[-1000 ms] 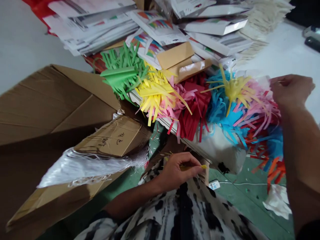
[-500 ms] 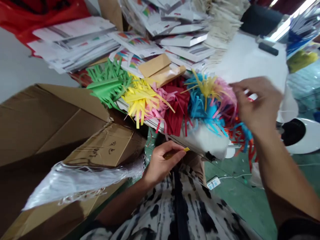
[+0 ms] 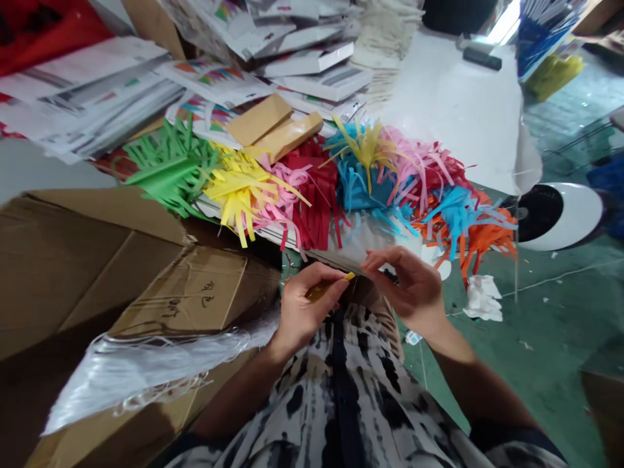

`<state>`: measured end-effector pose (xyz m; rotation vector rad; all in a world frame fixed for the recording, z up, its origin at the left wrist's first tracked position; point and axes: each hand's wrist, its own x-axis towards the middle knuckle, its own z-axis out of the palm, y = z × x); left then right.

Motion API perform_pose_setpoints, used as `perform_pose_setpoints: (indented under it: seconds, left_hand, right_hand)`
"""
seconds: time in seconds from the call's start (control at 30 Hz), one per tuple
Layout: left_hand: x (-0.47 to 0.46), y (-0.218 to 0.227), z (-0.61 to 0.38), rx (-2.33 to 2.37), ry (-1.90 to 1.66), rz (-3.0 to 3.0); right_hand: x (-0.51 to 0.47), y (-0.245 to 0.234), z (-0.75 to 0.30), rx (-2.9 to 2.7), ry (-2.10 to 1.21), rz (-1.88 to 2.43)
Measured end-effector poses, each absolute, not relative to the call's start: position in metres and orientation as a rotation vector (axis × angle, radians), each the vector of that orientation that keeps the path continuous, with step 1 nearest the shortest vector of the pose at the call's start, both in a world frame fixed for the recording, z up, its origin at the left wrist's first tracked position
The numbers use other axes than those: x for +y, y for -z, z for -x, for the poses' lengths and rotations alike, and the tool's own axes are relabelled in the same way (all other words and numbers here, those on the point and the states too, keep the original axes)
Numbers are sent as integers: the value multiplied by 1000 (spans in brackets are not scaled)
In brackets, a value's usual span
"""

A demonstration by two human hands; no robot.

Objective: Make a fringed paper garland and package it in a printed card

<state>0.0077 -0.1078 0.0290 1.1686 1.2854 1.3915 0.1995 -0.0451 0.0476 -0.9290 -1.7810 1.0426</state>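
Observation:
My left hand (image 3: 307, 302) is closed in a pinch on a small yellow paper strip (image 3: 349, 276), most of it hidden in the palm. Just to its right, my right hand (image 3: 409, 286) is raised with bent fingers, thumb and fingertips close together. What they hold, if anything, cannot be made out. Beyond the hands, fringed paper tassels lie along the table edge: green (image 3: 168, 172), yellow (image 3: 241, 188), dark red (image 3: 312, 201), blue (image 3: 358, 185) with a loose yellow one (image 3: 368, 146) on top, pink (image 3: 414, 159), and orange (image 3: 490, 227) hanging at the right end.
An open cardboard box (image 3: 73, 260) stands at left, a bundle of white strings (image 3: 146, 370) over its edge. Flat printed packages (image 3: 312, 62) are heaped at the back, with tan paper pieces (image 3: 287, 133) before them. A white stool seat (image 3: 580, 214) stands at right; crumpled paper (image 3: 483, 299) is below.
My right hand has come away from the pink tassel, back and left to beside my left hand. The left hand keeps its pinch on the yellow strip. The view has shifted right.

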Motion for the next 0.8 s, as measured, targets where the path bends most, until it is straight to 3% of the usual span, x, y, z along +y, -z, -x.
perform_pose_setpoints:
  seconds: [0.23, 0.8]
  left_hand:
    - [-109, -34, -16, 1284, -1409, -1356]
    - [-112, -30, -9, 1283, -1483, -1630]
  right_hand:
    - [-61, -48, -203, -1700, -1131, 904]
    - [-64, -58, -198, -1914, -947, 968]
